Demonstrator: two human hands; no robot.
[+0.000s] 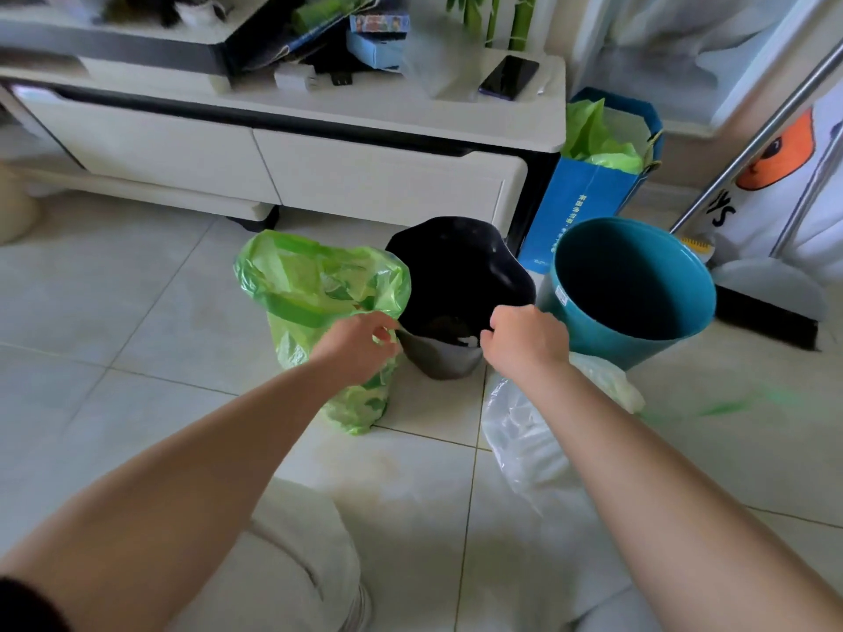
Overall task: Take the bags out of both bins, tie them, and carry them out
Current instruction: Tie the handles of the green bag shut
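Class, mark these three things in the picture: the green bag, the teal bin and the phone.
green bag [292, 344], head view, on its side wall below the darker band.
teal bin [638, 351], head view, on its outer front wall.
phone [508, 77], head view, on the middle of its screen.

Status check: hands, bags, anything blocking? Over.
Right hand grips black bag at rim; left hand beside it, grip unclear. Black bag in gray bin, untied; green bag out, open; teal bin empty. Clear bag lies under right arm.
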